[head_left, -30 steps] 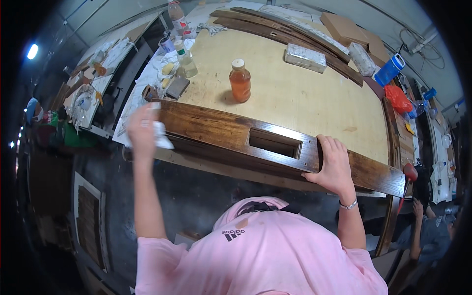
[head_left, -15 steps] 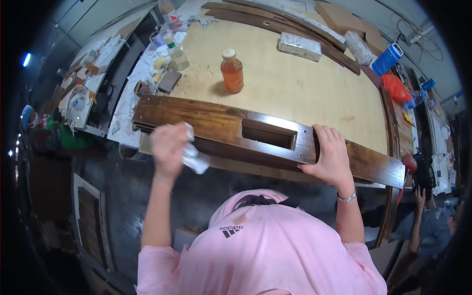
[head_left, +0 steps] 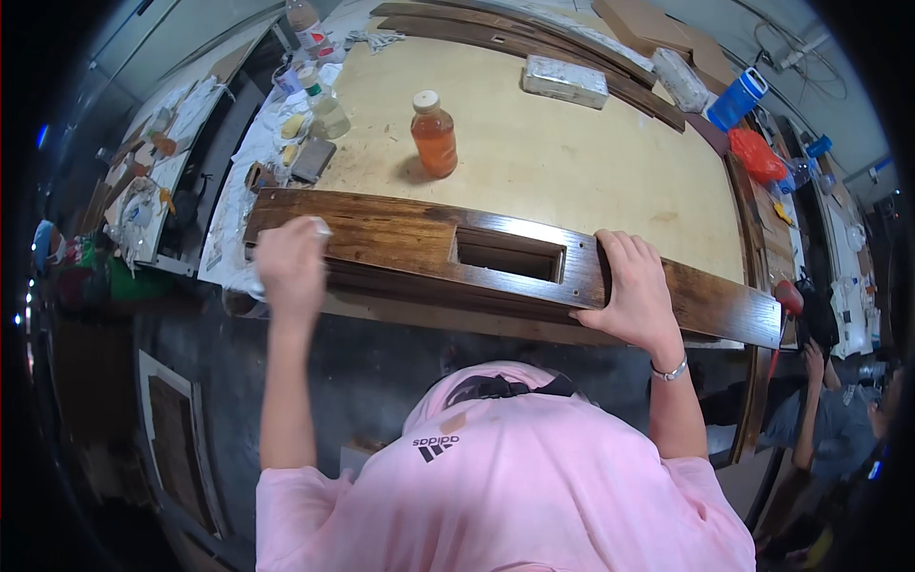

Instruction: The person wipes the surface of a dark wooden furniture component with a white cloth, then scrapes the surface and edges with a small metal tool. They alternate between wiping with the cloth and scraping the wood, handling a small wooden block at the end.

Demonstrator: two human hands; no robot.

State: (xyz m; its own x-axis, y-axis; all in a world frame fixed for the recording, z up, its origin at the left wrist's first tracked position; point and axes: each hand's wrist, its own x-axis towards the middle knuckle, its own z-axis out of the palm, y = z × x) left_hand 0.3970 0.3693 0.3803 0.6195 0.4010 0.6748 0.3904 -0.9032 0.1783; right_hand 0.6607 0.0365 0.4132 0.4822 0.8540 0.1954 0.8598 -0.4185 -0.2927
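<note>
A long dark-brown wooden beam [head_left: 381, 227] with a rectangular slot lies across the near side of the work table, shiny along its right part. At its left end is my left hand [head_left: 291, 267], closed around a white cloth [head_left: 321, 227] and somewhat blurred; only a bit of the cloth shows. Further right, beyond the slot, my right hand [head_left: 637, 291] grips the beam, fingers over the top and thumb at the near edge. An amber-liquid bottle [head_left: 436, 141] with a pale cap stands behind the beam.
Dark wood strips [head_left: 534, 48] and a whitish wrapped block [head_left: 565, 82] lie at the far side. On the left are a clear bottle [head_left: 329, 116] and a grey block [head_left: 313, 159]. A blue bottle [head_left: 739, 98] and red bag [head_left: 759, 155] sit right; another person [head_left: 843, 429] is at lower right.
My left hand has moved left along the beam, and less of the white cloth shows. My right hand keeps its hold on the beam. The whole view has shifted slightly.
</note>
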